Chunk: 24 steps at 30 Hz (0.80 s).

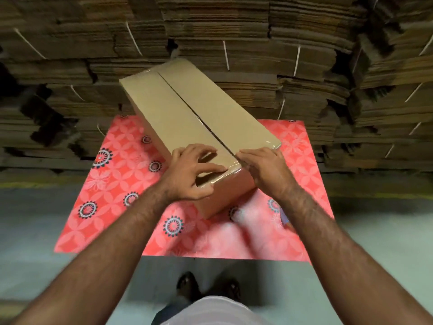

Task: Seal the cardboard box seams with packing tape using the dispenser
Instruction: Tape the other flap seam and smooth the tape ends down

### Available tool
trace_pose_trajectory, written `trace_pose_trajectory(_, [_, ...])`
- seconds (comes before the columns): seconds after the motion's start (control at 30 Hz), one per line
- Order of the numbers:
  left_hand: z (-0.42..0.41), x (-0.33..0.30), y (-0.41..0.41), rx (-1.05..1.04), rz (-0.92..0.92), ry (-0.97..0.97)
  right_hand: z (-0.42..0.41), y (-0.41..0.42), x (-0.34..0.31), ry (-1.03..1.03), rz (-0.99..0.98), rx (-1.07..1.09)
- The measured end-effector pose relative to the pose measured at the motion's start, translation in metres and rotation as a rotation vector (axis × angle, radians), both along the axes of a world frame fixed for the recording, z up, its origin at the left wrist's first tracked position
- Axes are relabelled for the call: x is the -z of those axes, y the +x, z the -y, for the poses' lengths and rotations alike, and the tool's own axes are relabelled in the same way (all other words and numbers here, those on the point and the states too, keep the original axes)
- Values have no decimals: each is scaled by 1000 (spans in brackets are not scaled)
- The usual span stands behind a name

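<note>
Nearest, the person's shoes [187, 286] stand on the pale floor [35, 231]. Beyond them a red patterned mat [112, 184] covers a table, and a long cardboard box [164, 113] lies on it at a slant. The left hand [192, 174] rests spread on the box's near end, fingers loosely bent, holding nothing. The right hand [267, 170] lies flat beside the centre seam [187, 106], fingers straight. Farther off, stacks of flattened cardboard [234, 31] fill the background.

A long brown cardboard box [187, 127] lies on the red mat, angled from far left to near right. Its top flaps are closed, the centre seam slightly gaping, with glossy tape at its ends.
</note>
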<state>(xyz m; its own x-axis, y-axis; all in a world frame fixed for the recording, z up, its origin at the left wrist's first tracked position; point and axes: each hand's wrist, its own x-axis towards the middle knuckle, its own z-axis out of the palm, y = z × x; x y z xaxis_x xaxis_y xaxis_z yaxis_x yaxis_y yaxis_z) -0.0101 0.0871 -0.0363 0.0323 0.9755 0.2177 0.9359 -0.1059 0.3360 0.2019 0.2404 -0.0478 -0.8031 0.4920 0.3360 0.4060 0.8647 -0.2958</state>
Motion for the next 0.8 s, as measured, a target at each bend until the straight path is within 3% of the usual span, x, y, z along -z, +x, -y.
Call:
trace_pose_trajectory(0.27, [81,6,-31,-283,84,178,77,-8,-11,29,26,-59])
trace_pose_trajectory(0.57, [82,25,-30,-219,16,273,130,-70,7,151,-24,-19])
trace_pose_trajectory(0.8, [82,24,-38,-121,-84,344,94,-5,18,313,-82,-5])
